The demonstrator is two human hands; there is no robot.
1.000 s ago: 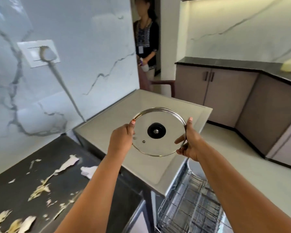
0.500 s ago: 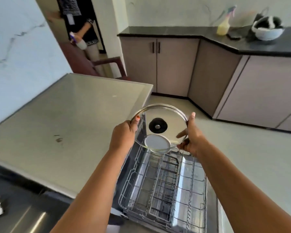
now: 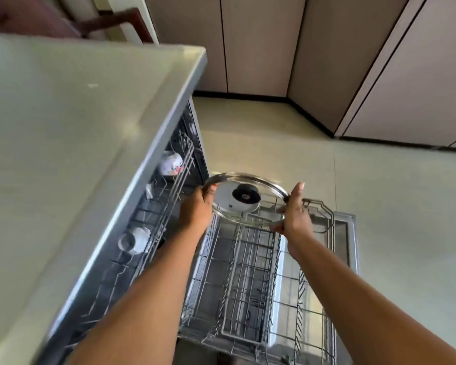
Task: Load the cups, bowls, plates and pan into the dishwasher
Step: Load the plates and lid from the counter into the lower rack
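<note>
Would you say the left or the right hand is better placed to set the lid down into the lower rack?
Probably the right hand: it grips the lid on the side directly over the pulled-out lower rack, with nothing around it. The left hand holds the opposite rim close beside the upper rack.

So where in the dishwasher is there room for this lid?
The lower rack under the lid looks bare from its near edge to the far handle. The upper rack is more crowded, holding cups.

Glass lid [image 3: 244, 204]: clear, silver rim, black knob. Lower rack [image 3: 258, 280]: grey wire. Cabinets [image 3: 258, 43]: beige. Countertop [image 3: 63, 127]: pale grey.
</note>
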